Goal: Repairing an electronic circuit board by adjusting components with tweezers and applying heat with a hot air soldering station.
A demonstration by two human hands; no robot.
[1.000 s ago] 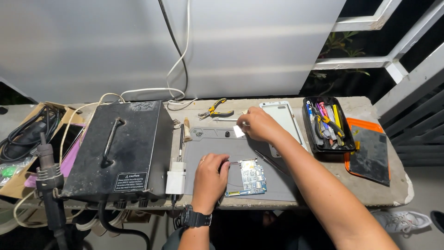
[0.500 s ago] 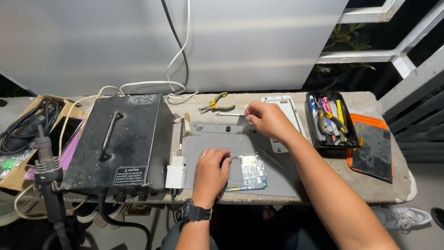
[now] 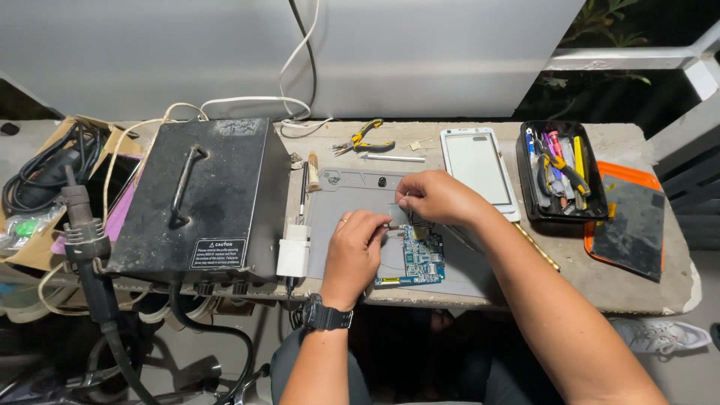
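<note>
While pinching the thin tool (image 3: 411,214) in the right hand (image 3: 439,196), press the blue circuit board (image 3: 420,256) flat with the left hand (image 3: 356,251); go slowly.

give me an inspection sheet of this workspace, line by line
surface: grey concrete slab table with a grey rubber work mat on it
job's things: blue rectangular circuit board on the mat
clutter: black metal box with handle, yellow-handled pliers, white phone front panel, black tray of tools, orange-edged dark pad, white plug adapter
hands: left hand rests beside the board; right hand holds a thin tool, too small to identify, over the board
cables: white cables behind the box, black cables at far left
surroundings: pale wall, white railing
</note>
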